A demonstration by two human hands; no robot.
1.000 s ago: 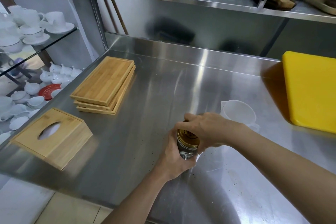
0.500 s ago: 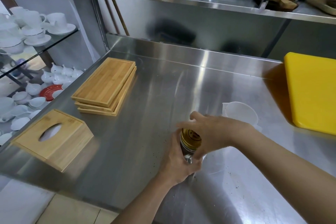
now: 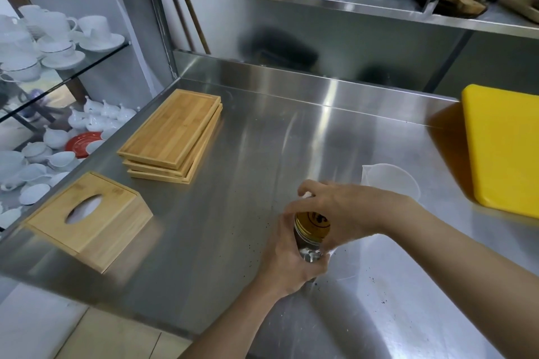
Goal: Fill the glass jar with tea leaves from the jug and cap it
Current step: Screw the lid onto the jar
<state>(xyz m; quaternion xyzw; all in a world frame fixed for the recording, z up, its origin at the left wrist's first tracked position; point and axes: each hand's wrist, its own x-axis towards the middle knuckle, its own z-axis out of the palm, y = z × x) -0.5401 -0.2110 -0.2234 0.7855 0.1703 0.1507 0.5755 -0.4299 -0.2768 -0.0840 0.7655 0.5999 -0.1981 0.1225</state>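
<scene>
Steel counter (image 3: 233,227) under me, tea specks scattered near the front edge. Closest in, my left hand (image 3: 291,259) is wrapped round the glass jar (image 3: 309,251), fingers clamped on its body, held just off the surface. My right hand (image 3: 344,210) sits over the gold lid (image 3: 312,221), fingertips pinching its rim — capping looks nearly done, maybe a last twist left; can't see the fill level w/ my palm in the way. Behind, the plastic jug (image 3: 390,181) stands, looks empty. Further back: bamboo trays (image 3: 172,134), yellow board (image 3: 504,146).
</scene>
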